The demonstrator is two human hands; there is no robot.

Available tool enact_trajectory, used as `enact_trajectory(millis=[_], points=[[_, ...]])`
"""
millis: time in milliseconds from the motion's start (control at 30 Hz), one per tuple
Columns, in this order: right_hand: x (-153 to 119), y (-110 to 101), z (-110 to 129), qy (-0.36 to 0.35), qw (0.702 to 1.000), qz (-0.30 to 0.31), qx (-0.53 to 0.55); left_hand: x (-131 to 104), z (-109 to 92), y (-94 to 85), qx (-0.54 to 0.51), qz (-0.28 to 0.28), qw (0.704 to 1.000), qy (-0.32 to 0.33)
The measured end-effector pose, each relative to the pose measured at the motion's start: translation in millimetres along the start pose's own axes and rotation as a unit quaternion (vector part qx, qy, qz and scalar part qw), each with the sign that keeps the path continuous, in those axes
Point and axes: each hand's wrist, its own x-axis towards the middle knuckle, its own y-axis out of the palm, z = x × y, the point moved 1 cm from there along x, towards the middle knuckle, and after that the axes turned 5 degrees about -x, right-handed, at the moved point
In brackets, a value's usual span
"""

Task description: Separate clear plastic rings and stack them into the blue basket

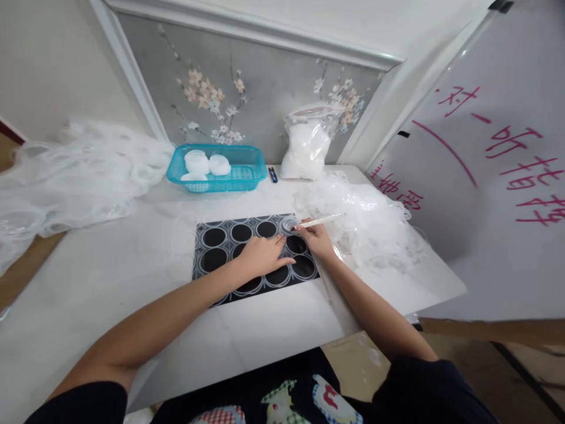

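A black sheet (214, 237) printed with rows of pale-ringed circles lies on the white table. My left hand (262, 257) rests flat on it, fingers stretched out and the thumb apart, with nothing visible in its grasp. My right hand (318, 240), at the sheet's far right corner, pinches a slim white pen-like stick (325, 219). The stick's tip is at a clear round piece (289, 224) over the corner circle. Whether the piece is loose or part of a clear layer, I cannot tell.
Behind the sheet stands a blue basket (249, 152) with several white round pieces (197, 162). Small dark snips (273, 175) lie beside a clear bag (306, 147) of white material. Translucent ringed sheets are heaped at left (83, 176) and right (371, 218). A whiteboard (463, 235) borders the right.
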Motion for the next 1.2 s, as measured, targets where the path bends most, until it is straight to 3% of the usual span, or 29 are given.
enact_trajectory(millis=[133, 367, 467, 567, 700, 733, 800, 867, 900, 933, 1000, 1100, 1133, 1200], points=[[4.6, -0.5, 0.3, -0.002, 1.000, 0.012, -0.013, -3.4, 6.2, 8.9, 0.003, 0.019, 1.000, 0.008], [3.7, -1.1, 1.6, -0.002, 0.998, 0.022, -0.060, -4.8, 7.2, 9.4, 0.007, 0.031, 0.999, 0.023], [0.3, -1.8, 4.2, -0.036, 0.994, 0.016, -0.105, -3.7, 6.4, 9.2, 0.006, 0.034, 0.999, 0.026], [-12.0, 4.5, 10.6, -0.104, 0.966, 0.012, -0.235, -3.7, 6.6, 8.9, -0.002, 0.031, 0.999, 0.025], [-13.2, 7.8, 23.8, -0.183, 0.895, 0.070, -0.401, -4.8, 5.7, 5.8, -0.014, 0.025, 0.999, 0.026], [-4.6, 1.3, 27.9, -0.183, 0.884, 0.069, -0.425, -5.1, 5.3, 4.7, -0.016, 0.024, 0.999, 0.027], [23.1, -24.5, 36.6, -0.146, 0.876, -0.001, -0.460, -5.7, 5.0, 2.4, -0.017, 0.023, 0.999, 0.027], [55.4, -62.9, 44.2, -0.061, 0.862, -0.182, -0.469, -5.4, 5.4, 0.7, -0.016, 0.024, 0.999, 0.023], [69.1, -81.7, 46.8, -0.050, 0.845, -0.243, -0.474, -4.8, 5.9, 0.0, -0.015, 0.024, 0.999, 0.020], [80.2, -98.0, 47.7, -0.049, 0.831, -0.260, -0.489, -4.0, 6.3, -0.6, -0.014, 0.022, 0.999, 0.018], [92.1, -121.2, 43.6, -0.013, 0.818, -0.219, -0.531, -2.3, 6.4, -1.4, -0.010, 0.016, 1.000, 0.016], [87.0, -134.2, 28.8, 0.104, 0.827, -0.113, -0.541, -1.9, 2.7, -1.2, -0.006, -0.001, 1.000, 0.017], [81.5, -134.7, 25.0, 0.127, 0.830, -0.106, -0.533, -2.6, 0.4, -0.7, -0.006, -0.004, 1.000, 0.018], [68.4, -131.6, 22.8, 0.110, 0.838, -0.154, -0.512, -4.3, -5.3, 1.2, -0.003, -0.010, 1.000, 0.026]])
